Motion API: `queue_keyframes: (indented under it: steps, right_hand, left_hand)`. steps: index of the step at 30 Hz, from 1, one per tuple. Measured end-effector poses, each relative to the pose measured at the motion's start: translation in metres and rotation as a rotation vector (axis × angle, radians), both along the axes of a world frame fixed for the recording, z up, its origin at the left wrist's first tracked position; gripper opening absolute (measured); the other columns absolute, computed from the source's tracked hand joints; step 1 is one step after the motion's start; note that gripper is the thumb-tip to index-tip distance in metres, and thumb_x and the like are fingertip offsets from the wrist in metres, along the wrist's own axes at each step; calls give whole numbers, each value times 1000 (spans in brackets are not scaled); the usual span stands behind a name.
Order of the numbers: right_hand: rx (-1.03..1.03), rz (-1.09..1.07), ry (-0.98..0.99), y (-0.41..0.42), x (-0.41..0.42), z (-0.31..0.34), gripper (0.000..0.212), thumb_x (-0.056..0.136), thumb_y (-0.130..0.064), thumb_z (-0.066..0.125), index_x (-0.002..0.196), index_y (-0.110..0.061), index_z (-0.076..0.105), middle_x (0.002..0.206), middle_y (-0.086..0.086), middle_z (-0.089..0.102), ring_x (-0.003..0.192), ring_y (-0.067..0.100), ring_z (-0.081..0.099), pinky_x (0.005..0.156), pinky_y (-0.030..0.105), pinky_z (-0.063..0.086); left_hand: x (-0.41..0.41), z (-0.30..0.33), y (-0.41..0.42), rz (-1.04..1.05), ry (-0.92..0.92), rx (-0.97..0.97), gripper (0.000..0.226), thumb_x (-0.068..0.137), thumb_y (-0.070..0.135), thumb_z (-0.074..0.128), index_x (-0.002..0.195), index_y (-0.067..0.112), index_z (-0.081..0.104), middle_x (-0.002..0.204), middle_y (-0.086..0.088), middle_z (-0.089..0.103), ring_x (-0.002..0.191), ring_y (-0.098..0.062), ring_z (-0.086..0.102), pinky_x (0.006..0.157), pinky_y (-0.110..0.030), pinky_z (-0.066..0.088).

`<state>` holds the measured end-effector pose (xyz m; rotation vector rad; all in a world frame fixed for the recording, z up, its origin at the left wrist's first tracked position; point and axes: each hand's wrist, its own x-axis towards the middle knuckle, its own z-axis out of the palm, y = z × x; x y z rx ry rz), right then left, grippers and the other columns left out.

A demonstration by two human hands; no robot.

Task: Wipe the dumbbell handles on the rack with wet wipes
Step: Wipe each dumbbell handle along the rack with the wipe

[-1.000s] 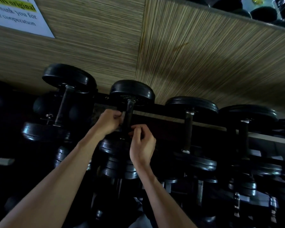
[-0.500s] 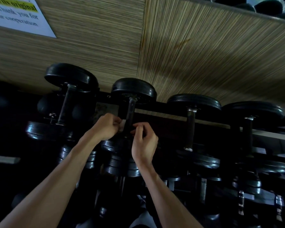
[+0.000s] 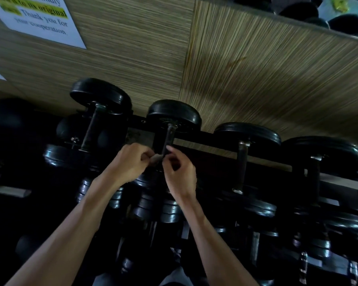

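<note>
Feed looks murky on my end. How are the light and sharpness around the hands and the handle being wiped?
Head view: the wall panel is lit, the rack below is in deep shadow; the left hand and right hand are readable, the wet wipe is soft-edged, the handle dim; wide-angle bending at the edges.

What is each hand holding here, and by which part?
Both hands pinch one wet wipe by its ends: left hand left end, right hand right end, at the dumbbell handle.

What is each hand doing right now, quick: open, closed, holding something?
Left hand: closed, pinching the wet wipe beside the dumbbell handle.
Right hand: fingers curled at the same handle, apparently pinching the wipe's other end.
</note>
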<state>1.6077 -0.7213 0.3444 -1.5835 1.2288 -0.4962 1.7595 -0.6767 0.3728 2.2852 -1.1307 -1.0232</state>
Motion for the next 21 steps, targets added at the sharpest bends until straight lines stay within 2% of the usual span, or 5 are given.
queue_keyframes:
  steps: [4,8,12,16,21]
  right_hand:
    - [-175,352,40,-16,7,6,38,91,-22,70,128,-27,67,133,-10,52,128,9,47,104,18,37]
    - [-110,453,-1,-15,31,20,15,88,-20,77,102,-16,73,103,-7,71,97,6,65,86,23,53]
    - [-58,339,-39,4,61,28,9,91,-21,73,90,-14,68,84,-8,72,79,-2,68,68,17,53]
    - [38,147,-106,21,105,27,15,95,-18,69,106,-9,69,91,2,75,83,10,73,74,33,63]
    - [24,-16,34,28,168,3,17,94,-15,61,85,-10,75,77,10,74,74,29,72,65,45,60]
  left_hand:
    - [8,11,23,64,63,-160,8,84,19,77,89,26,76,81,7,74,79,-4,70,83,-36,59]
    - [24,19,43,113,126,-269,7,83,16,78,89,20,76,83,6,74,81,-4,71,84,-31,59]
    - [61,13,72,99,-135,-458,9,89,12,71,96,16,73,89,10,72,86,-1,67,80,-21,54]
    - [113,-11,98,38,-497,-543,9,95,18,62,101,18,69,95,5,72,86,-19,68,83,-48,52]
    - [138,-31,101,54,-499,-549,24,96,28,49,95,17,70,94,4,73,86,-20,69,86,-44,50]
